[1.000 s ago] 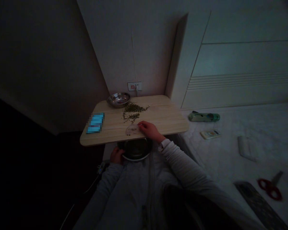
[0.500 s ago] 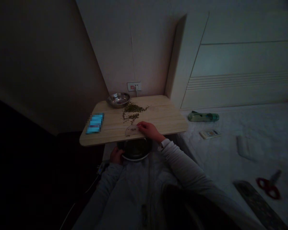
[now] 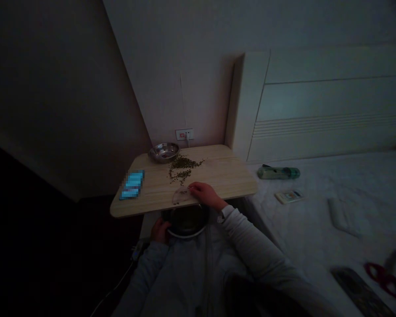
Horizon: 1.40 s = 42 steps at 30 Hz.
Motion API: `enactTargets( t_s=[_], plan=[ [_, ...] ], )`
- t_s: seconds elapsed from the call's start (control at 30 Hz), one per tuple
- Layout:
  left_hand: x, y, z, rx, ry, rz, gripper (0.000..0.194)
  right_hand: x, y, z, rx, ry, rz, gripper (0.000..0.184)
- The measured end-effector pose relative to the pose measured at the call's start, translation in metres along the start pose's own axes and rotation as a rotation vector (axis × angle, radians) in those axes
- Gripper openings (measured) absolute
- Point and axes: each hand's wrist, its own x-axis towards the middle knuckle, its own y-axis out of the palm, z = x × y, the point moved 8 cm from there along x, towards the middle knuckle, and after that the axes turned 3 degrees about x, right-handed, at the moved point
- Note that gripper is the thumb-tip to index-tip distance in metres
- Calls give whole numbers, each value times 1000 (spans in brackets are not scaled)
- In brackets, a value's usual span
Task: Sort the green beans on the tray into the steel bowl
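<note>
My right hand pinches a thin, clear, round-edged plastic piece flat against the wooden tabletop, close to its front edge. A few small green beans lie at that piece. Farther back, a loose pile of green beans spreads over the wood, with stragglers toward me. Below the table edge, my left hand grips the left rim of a dark bowl with a pale rim. The bowl sits at my lap, partly under the tabletop; its contents are too dark to make out.
A steel bowl stands at the table's back left, and a lit phone lies at the left. On the bed at right are a green bottle, a white phone-like device, and red-handled scissors. A wall socket is behind.
The whole scene sits lower in view, as my head has tilted up. Against the table, both hands and the clear piece have barely moved.
</note>
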Motion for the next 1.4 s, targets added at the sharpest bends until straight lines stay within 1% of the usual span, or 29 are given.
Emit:
enactTargets(
  t_s=[0.13,0.27,0.4,0.47,0.67,0.8,0.93,1.0,1.1,1.23,1.4],
  plan=[
    [-2,2,4,-17,-68,38,17,0,1,0,20,-1,17,24],
    [1,-1,2,-2,-42,36,15,0,2,-1,44,-4,22,24],
    [5,-1,3,90,-52,76,14,0,1,-1,36,-1,17,23],
    [5,-2,2,115,-38,71,13,-1,1,0,41,-4,12,23],
    [3,0,0,57,21,64,12,-2,-1,0,29,16,14,22],
    [5,-2,4,75,-15,51,13,-2,-1,1,33,4,8,22],
    [5,-2,2,37,3,44,14,-1,0,0,46,13,21,23],
    [4,-1,3,18,-22,53,15,-1,-1,-1,54,17,11,23],
    [4,0,4,66,-69,58,17,-2,-1,-1,65,11,4,22],
    [3,0,-2,64,-40,54,15,-2,-1,-1,77,14,5,23],
    [-1,5,-1,40,-75,99,14,-1,-2,-1,129,26,10,21]
  ],
)
